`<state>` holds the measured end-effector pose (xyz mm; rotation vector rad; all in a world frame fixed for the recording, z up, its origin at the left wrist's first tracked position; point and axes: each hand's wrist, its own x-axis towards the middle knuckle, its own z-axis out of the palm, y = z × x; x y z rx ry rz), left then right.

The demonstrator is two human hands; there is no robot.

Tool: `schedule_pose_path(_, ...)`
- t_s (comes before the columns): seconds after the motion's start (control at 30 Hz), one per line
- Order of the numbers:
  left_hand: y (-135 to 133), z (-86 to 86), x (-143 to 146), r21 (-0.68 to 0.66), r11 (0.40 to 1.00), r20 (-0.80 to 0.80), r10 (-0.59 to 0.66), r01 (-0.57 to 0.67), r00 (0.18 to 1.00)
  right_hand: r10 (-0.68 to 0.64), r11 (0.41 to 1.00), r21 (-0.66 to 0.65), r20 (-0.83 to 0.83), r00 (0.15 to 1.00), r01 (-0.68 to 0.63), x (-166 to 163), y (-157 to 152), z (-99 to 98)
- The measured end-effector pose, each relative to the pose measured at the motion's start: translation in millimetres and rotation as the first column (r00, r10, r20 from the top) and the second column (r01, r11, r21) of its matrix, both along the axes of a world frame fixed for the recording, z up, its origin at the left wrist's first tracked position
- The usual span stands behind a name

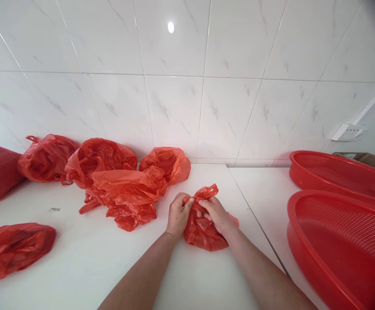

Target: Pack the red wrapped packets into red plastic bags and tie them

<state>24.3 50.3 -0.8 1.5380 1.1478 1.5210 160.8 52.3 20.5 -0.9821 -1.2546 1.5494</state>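
Near the middle of the white table, a red plastic bag [205, 234] rests between my two hands, its body slumped on the tabletop. My left hand [178, 215] pinches the gathered upper part of the bag from the left, thumb on top. From the right, my right hand [216, 213] grips the same gathered plastic with bent fingers, close to the left thumb. A crumpled end of the bag sticks up beyond both hands. What the bag contains, if anything, cannot be seen.
Several crumpled red plastic bags [126, 189] lie left along the tiled wall [174, 116]; another bag [16, 245] sits nearer at left. Two red perforated baskets [299, 215] stand on the right, past a table seam. A wall socket [348, 132] is above them, near a cardboard box [373, 161].
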Motion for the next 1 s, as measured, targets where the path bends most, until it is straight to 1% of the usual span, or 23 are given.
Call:
schedule_pose_path(0.07, 1, -2.2, -2, -0.093, 0.995, 0.107, -0.017, 0.027, 0.994, 0.078, 0.997, 0.023, -0.016, 0.997, -0.078, 4, -1, -0.5)
schedule_pose_path(0.1, 1, -2.4, -2, -0.128, 0.99, 0.16, -0.042, 0.063, 0.986, 0.102, 0.995, 0.019, -0.033, 0.994, -0.102, 5, -1, -1.2)
schedule_pose_path(0.17, 0, -1.2, -2, -0.165, 0.974, 0.246, -0.114, 0.157, 0.963, 0.144, 0.989, -0.019, -0.086, 0.986, -0.147, 7, -1, -2.8)
schedule_pose_path(0.23, 0, 1.7, -2, -0.167, 0.955, 0.3, -0.188, 0.245, 0.935, 0.172, 0.983, -0.046, -0.136, 0.976, -0.179, 8, 0, -3.9)
schedule_pose_path(0.3, 0, 4.6, -3, -0.159, 0.939, 0.342, -0.237, 0.304, 0.909, 0.187, 0.98, -0.042, -0.153, 0.97, -0.195, 8, 1, -4.9)
schedule_pose_path(0.37, 1, 5.6, -5, -0.169, 0.926, 0.386, -0.252, 0.337, 0.887, 0.182, 0.982, -0.03, -0.136, 0.974, -0.187, 8, 2, -6.7)
schedule_pose_path(0.53, 7, -1.9, -7, -0.215, 0.889, 0.488, -0.261, 0.404, 0.833, 0.166, 0.982, -0.07, -0.099, 0.981, -0.174, 8, 5, -13.3)
schedule_pose_path(0.6, 9, -6.8, -6, -0.214, 0.89, 0.504, -0.253, 0.404, 0.826, 0.148, 0.985, -0.07, -0.13, 0.98, -0.158, 9, 5, -13.1)
schedule_pose_path(0.67, 12, -11.1, -6, -0.222, 0.903, 0.493, -0.221, 0.367, 0.842, 0.138, 0.988, -0.05, -0.162, 0.977, -0.148, 8, 3, -10.4)
schedule_pose_path(0.73, 14, -14.4, -6, -0.238, 0.916, 0.47, -0.182, 0.322, 0.864, 0.155, 0.987, -0.015, -0.149, 0.977, -0.159, 8, 1, -6.6)
schedule_pose_path(0.8, 15, -16.3, -7, -0.249, 0.924, 0.462, -0.151, 0.291, 0.874, 0.173, 0.985, 0.036, -0.099, 0.98, -0.171, 8, -1, -3.2)
schedule_pose_path(0.87, 16, -16.9, -7, -0.258, 0.924, 0.478, -0.131, 0.282, 0.868, 0.164, 0.984, 0.079, -0.039, 0.986, -0.161, 9, -1, -1.9)
schedule_pose_path(0.93, 15, -16.3, -7, -0.265, 0.921, 0.511, -0.117, 0.286, 0.852, 0.126, 0.986, 0.104, 0.039, 0.991, -0.129, 11, 0, -2.8)
schedule_pose_path(1.0, 14, -14.7, -7, -0.264, 0.918, 0.549, -0.11, 0.296, 0.829, 0.06, 0.989, 0.124, 0.143, 0.988, -0.078, 11, 2, -5.3)
